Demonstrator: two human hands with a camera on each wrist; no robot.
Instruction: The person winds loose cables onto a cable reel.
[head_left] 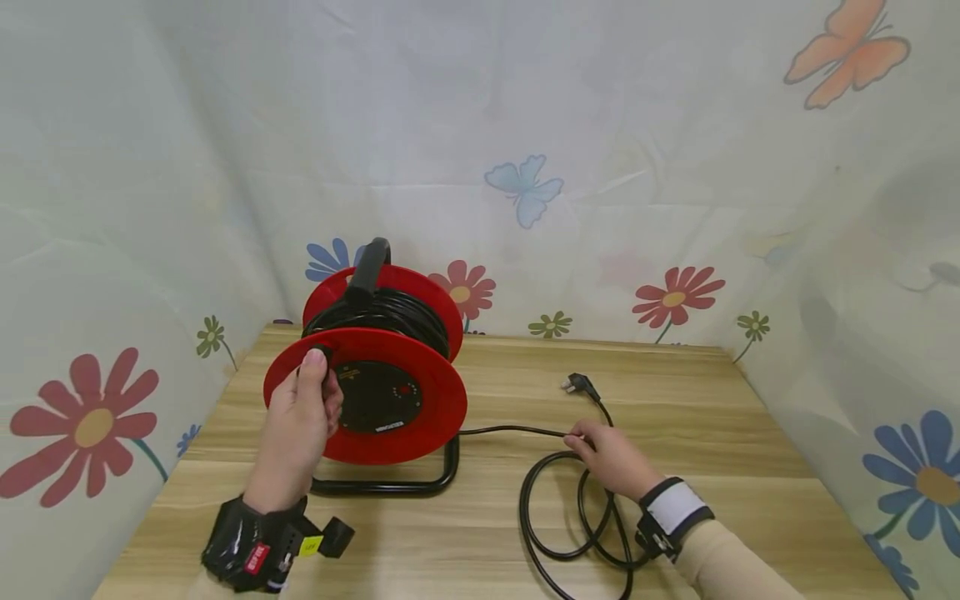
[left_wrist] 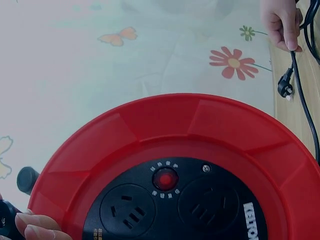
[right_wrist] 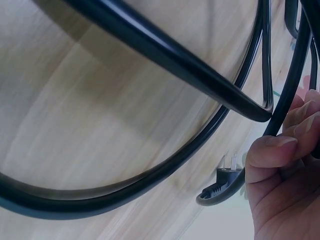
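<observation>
A red cable reel stands on a black tube frame at the left of the table, with black cable wound between its flanges. My left hand grips the black crank knob on the near flange, fingers curled round it. My right hand pinches the cable between thumb and fingers, right of the reel. From the reel a stretch of cable runs to that hand. Loose coils lie below the right hand. Just beyond it is the cable's black plug, its pins bare.
The wooden table ends at a patterned cloth backdrop behind and at both sides. A black carry handle rises above the reel. Sockets and a red switch sit on the reel's black face.
</observation>
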